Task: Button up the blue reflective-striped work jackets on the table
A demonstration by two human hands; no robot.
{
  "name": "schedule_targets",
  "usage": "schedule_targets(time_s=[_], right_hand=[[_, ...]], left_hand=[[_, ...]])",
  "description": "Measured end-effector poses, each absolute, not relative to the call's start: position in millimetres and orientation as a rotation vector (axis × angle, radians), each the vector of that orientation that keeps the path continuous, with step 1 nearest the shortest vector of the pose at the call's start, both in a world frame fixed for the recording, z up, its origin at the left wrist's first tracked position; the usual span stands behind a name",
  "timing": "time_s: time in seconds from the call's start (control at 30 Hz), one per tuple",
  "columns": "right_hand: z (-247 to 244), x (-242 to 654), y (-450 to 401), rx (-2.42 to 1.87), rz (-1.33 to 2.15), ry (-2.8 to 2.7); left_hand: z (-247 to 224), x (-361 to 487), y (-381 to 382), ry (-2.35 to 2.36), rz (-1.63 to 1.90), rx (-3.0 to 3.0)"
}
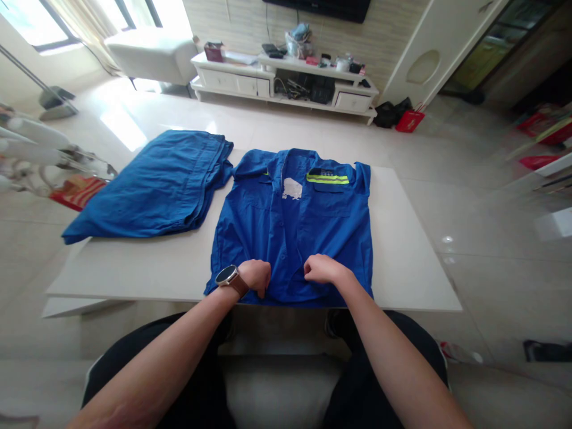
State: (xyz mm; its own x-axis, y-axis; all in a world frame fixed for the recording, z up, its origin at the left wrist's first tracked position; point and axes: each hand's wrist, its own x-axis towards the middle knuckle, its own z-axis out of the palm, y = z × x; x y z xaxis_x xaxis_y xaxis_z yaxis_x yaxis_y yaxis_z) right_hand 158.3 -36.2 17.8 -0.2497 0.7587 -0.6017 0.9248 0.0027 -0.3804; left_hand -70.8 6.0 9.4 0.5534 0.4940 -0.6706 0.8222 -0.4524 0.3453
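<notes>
A blue work shirt (328, 235) with yellow-green stripes on the chest lies spread on the white table (402, 256), its collar at the far side and its front parted a little. Near the hem, my left hand (257, 276), with a watch on the wrist, is closed on the shirt's left front part. My right hand (319, 269) is closed on the other front part, its fingers curled into the cloth. To the left lies a stack of folded blue garments (156, 185), which neither hand touches.
Past the table stands a white TV cabinet (241, 83) with small items on it. A white bench (152, 56) is by the window. A red bag (410, 120) sits on the floor at the back right. A striped red item (74, 193) is at the left.
</notes>
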Motion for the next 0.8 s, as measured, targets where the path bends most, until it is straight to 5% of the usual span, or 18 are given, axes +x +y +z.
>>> schedule_targets(time_s=[0.17,0.33,0.8], right_hand=[[16.7,159.8,-41.0,1.815,-1.040,2.235],[18.7,150.8,-39.8,1.785,-0.886,2.399],[33.0,139.8,-32.0,1.947,-0.756,2.501]], left_hand=[[8.3,-68.2,7.6,0.924,-0.638,1.692],[7.6,-55.5,17.5,1.189,-0.213,2.025],[-10.3,-40.4,11.0,1.145,-0.212,2.199]])
